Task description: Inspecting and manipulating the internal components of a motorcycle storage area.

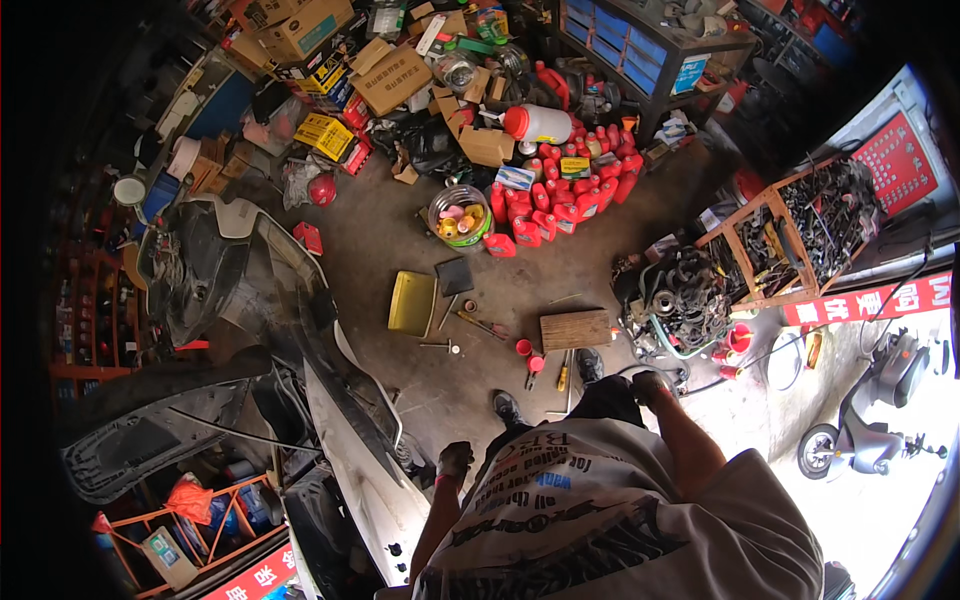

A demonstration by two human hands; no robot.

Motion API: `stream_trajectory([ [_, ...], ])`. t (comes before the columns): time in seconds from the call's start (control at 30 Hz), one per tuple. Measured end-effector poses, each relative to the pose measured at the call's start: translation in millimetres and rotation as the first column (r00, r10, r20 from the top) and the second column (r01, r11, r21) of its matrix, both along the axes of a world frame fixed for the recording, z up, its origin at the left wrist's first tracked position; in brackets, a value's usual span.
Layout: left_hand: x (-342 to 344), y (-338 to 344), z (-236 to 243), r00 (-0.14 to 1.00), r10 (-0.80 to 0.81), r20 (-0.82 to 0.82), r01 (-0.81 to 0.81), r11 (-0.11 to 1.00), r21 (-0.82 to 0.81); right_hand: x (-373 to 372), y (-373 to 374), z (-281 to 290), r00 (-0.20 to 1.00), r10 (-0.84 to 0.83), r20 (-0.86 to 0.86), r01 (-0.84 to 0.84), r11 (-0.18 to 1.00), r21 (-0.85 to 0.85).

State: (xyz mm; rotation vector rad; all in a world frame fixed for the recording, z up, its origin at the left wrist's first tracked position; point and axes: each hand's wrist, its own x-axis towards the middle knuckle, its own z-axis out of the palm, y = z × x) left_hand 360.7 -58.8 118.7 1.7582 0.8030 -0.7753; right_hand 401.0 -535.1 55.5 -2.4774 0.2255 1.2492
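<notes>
Far left, a stripped scooter (250,330) with white body panels stands on the concrete floor (390,230); the left hand (455,458) hangs curled into a loose fist just beside its white side panel (365,480), touching or not I cannot tell. Mid-floor ahead of the feet: yellow tray (412,303), scattered hand tools, wooden block (575,329), red bottles (560,195) beyond. Right hand (648,385) closed, resting near the hip, holding nothing visible; crate of metal parts (790,235) further right.

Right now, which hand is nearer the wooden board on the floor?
Right. The right hand hangs just below and right of the wooden board; the left hand is farther, down-left beside the white scooter body.
</notes>
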Motion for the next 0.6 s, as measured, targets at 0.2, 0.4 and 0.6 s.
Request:
stream_trajectory([
  [0.2, -4.6, 5.9, -7.2, 1.0, 0.016, -0.023, -0.016, 1.0, 0.009, 10.3, 14.3, 26.9, 0.992, -0.119, -0.035, 0.121, 0.991, 0.056],
  [0.4, -5.7, 11.5, -14.5, 0.999, -0.009, -0.037, 0.008, 1.0, -0.029, 3.7, 6.7, 2.1, 0.989, -0.142, -0.051, 0.144, 0.989, 0.034],
  [0.6, -4.7, 6.0, -8.3, 1.0, 0.029, 0.0, -0.029, 0.999, -0.032, -0.4, 3.6, -13.2, 0.999, 0.038, -0.004, -0.038, 0.999, -0.015],
])
